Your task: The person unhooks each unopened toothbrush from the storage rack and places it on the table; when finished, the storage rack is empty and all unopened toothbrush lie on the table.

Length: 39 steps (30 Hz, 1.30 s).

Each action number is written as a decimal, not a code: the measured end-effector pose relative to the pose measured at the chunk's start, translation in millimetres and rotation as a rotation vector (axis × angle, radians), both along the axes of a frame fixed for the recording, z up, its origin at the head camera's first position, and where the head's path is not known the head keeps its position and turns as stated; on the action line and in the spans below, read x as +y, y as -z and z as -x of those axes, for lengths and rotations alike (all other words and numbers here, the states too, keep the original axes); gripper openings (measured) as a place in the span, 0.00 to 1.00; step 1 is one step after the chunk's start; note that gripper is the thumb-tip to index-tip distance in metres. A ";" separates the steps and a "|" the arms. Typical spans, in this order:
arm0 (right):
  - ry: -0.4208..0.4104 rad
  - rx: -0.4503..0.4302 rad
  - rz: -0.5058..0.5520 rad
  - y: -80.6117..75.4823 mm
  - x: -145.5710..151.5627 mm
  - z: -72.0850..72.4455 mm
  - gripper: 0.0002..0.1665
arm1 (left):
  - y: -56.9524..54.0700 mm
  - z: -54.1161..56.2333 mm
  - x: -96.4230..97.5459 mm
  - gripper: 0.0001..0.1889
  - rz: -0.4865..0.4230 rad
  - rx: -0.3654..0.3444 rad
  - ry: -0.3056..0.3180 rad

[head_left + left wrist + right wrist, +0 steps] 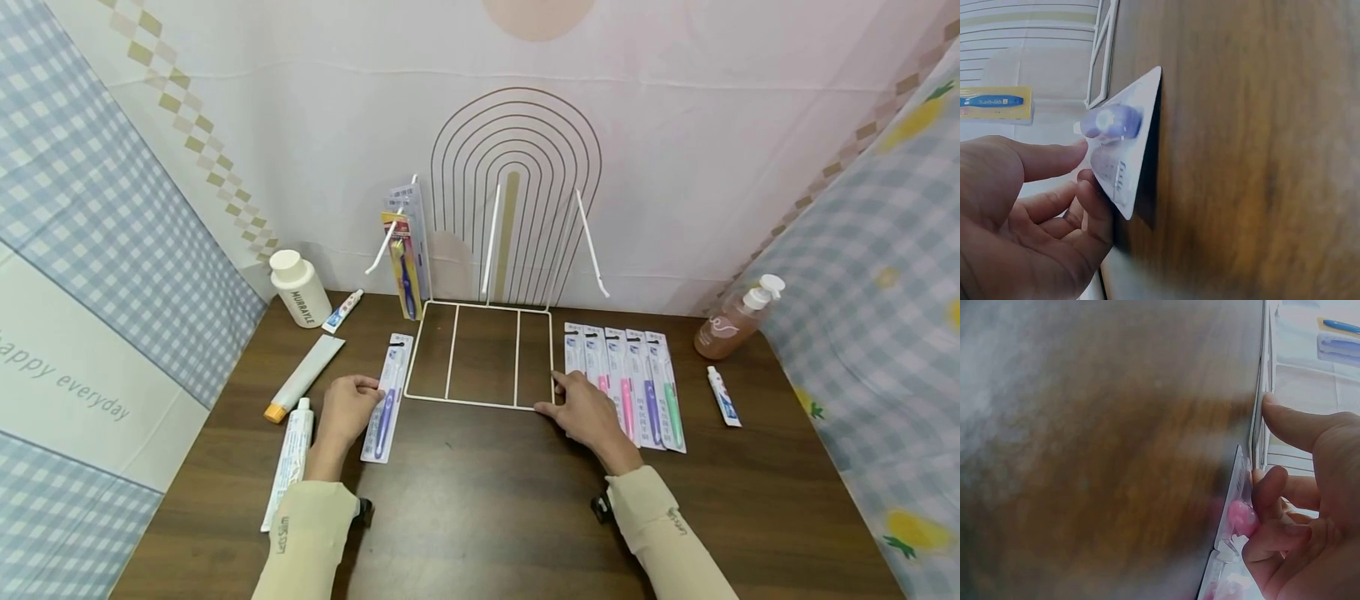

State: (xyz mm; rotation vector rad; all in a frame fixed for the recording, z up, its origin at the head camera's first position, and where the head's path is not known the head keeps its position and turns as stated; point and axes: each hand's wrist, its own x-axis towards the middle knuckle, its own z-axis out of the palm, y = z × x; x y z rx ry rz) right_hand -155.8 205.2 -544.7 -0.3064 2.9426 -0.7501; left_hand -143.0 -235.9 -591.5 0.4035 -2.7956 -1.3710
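And we have the left hand [351, 408] pinching the left edge of a purple toothbrush pack [386, 412], thumb on the plastic, fingertips at the card's rim! The pack is just left of the wire rack's base, a spot we reckon suits that hand's reach.

Across to the right hand [588, 410], gripping the front right corner of the wire rack [480, 403], thumb at the front bar, index finger by the side bar. We read that as a steadying hold, since such a thin frame probably slides easily. Up on the left hook, a yellow-backed pack [406, 275] hangs upright, with others behind it. Right of the rack, 5 toothbrush packs [625, 392] lie side by side, likely lined up to be easy to pick from.

Over to the wrists! The left wrist view gives us what the head view doesn't: a dark shadow beneath the card's edge, so we judge the pack slightly raised. And the right wrist view shows us curled fingers right beside a pink toothbrush [1242, 517]; from above, the back of the hand hides them.
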 end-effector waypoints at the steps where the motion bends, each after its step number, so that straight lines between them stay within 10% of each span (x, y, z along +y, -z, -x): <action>1: 0.010 -0.001 0.001 2.8 0.1 1.3 0.51 | 0.4 -0.4 -0.2 0.12 0.000 -0.003 -0.003; 7: 0.017 -0.033 0.019 -21.8 -9.0 -8.1 0.48 | -0.4 -4.3 1.3 0.13 0.000 -0.027 -0.016; 34: 0.003 0.000 0.032 -12.5 -2.9 -3.4 0.48 | 0.4 -12.8 9.2 0.10 -0.009 0.025 -0.046; 39: 0.001 0.042 0.015 -2.0 -0.5 -0.2 0.49 | -16.1 -0.8 11.2 0.13 -0.018 0.120 -0.061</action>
